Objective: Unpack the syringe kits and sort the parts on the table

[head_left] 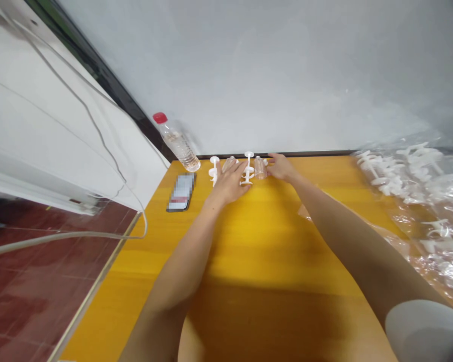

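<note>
Both my arms reach to the far edge of a yellow table [256, 261], against the wall. My left hand [229, 182] lies palm down, fingers stretched out, over small white plastic plunger pieces [214, 170] and a clear plastic barrel [228, 163]. Another white plunger [248, 170] stands between my hands. My right hand [280, 167] has its fingers closed against a small clear barrel [260, 168] just right of that plunger. The fingertips of both hands are partly hidden.
A clear water bottle with a red cap [177, 143] leans at the table's far left corner. A phone [181, 192] lies flat near it. Clear plastic bags [423, 201] of white plunger parts cover the right side. A cable [98, 136] hangs at left over red floor.
</note>
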Tool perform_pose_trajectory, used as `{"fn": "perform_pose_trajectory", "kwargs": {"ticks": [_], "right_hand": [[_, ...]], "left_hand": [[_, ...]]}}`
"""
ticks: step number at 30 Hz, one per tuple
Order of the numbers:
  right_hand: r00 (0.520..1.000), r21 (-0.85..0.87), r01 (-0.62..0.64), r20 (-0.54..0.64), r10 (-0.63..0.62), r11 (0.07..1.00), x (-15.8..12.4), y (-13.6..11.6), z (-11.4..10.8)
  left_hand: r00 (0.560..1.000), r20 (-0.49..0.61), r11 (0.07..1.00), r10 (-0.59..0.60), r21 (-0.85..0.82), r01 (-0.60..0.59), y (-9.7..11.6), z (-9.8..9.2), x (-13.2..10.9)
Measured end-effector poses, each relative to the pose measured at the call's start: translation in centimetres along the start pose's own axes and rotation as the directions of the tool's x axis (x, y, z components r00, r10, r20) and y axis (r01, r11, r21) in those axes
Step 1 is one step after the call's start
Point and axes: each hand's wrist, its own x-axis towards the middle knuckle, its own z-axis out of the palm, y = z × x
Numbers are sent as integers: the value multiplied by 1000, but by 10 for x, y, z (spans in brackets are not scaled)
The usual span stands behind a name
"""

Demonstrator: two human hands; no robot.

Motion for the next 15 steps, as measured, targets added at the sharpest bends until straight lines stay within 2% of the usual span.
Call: {"fn": "perform_pose_trajectory", "kwargs": {"ticks": [2,4,6,8,10,12,15], "right_hand": [[1000,-59,-9,-3,9,998,-12,-8,-18],[1000,-114,-8,-14,7,993,-34,-13,-45],[1000,-182,4,-26,-9,983,-72,-9,-78],[1000,-305,9,-21,-16,952,-123,4,-111],[999,-444,-41,9,50,895,-182,26,-136],[990,-548,-118,1,142,828,-238,54,-147],[997,-594,-40,24,67,804,-295,94,-140]], "left_hand": [[998,-54,999,14,-46,-16,16,-5,-14],[994,-106,986,39,-157,-56,41,-5,-30],[992,-99,942,75,-318,-103,70,2,-43],[994,-22,879,103,-466,-101,101,16,-49],[994,79,838,75,-546,-19,129,33,-45],[985,174,818,-15,-565,112,148,49,-34],[959,257,797,-124,-550,250,160,64,-21]]}}
